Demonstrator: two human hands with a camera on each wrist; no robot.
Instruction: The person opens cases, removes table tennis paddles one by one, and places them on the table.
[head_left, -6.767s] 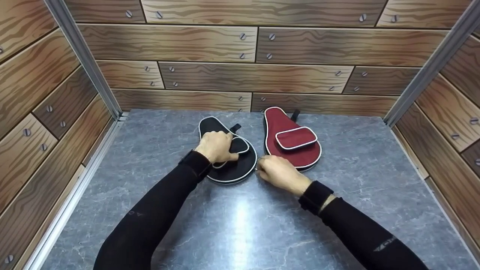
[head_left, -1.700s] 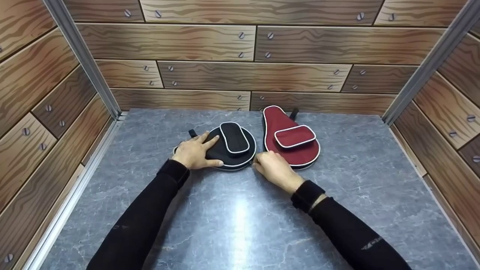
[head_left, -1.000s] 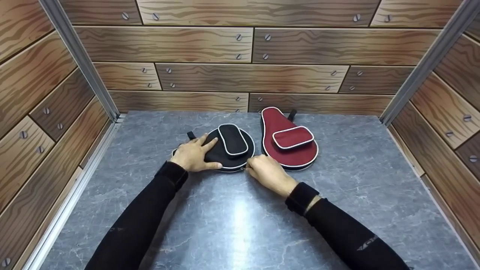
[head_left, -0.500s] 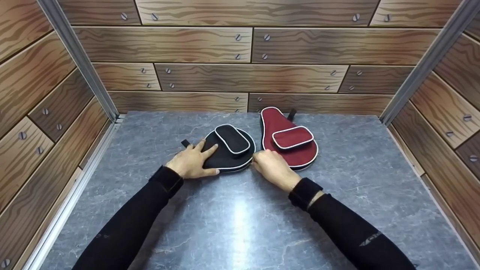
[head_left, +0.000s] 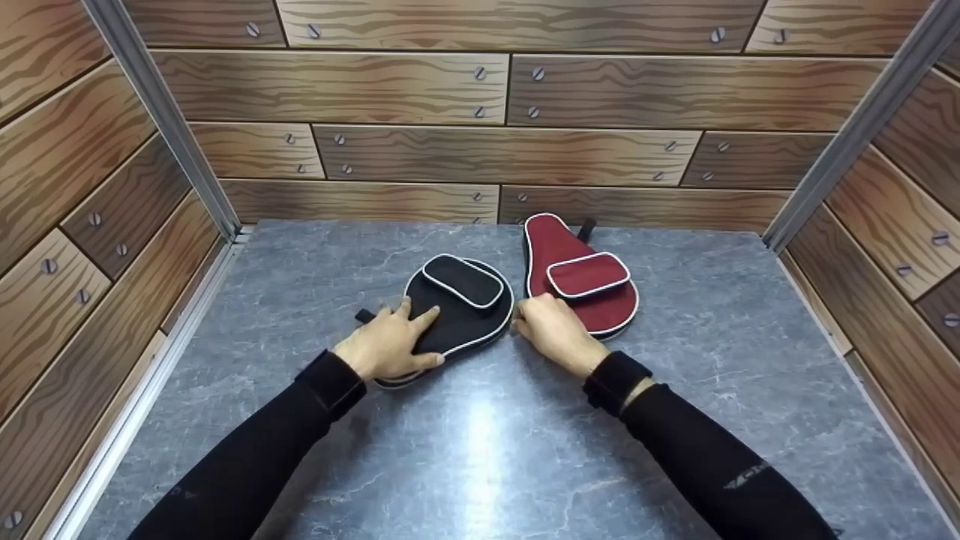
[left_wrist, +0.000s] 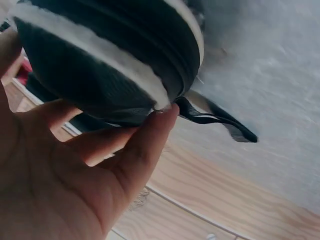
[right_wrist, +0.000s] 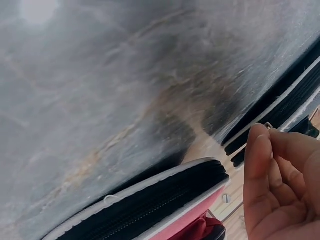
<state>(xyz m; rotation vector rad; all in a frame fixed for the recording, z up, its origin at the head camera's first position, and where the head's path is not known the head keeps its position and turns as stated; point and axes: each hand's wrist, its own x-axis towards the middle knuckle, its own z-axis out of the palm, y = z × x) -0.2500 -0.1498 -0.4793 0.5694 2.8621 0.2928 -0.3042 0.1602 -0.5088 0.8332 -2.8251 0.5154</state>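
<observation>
A black table tennis bat case (head_left: 454, 322) with white piping lies on the table, its narrow end pointing to the front left. My left hand (head_left: 390, 341) rests on that narrow end with fingers spread and straight. In the left wrist view the left fingers (left_wrist: 150, 142) lie along the case (left_wrist: 100, 75), close to its black loop (left_wrist: 220, 120). My right hand (head_left: 555, 330) is at the case's rounded right edge. Its thumb and forefinger pinch a small metal zipper pull (right_wrist: 269, 126) there, as the right wrist view shows.
A red bat case (head_left: 544, 247) with a raised pocket lies just right of the black one, its narrow end toward the back wall (head_left: 412, 150). Wood-patterned walls enclose the grey marbled table (head_left: 300, 285) at the back and both sides.
The black case has turned, its narrow end swinging from the back round to the front left. My left hand has shifted left and nearer with it. My right hand stays by the edge.
</observation>
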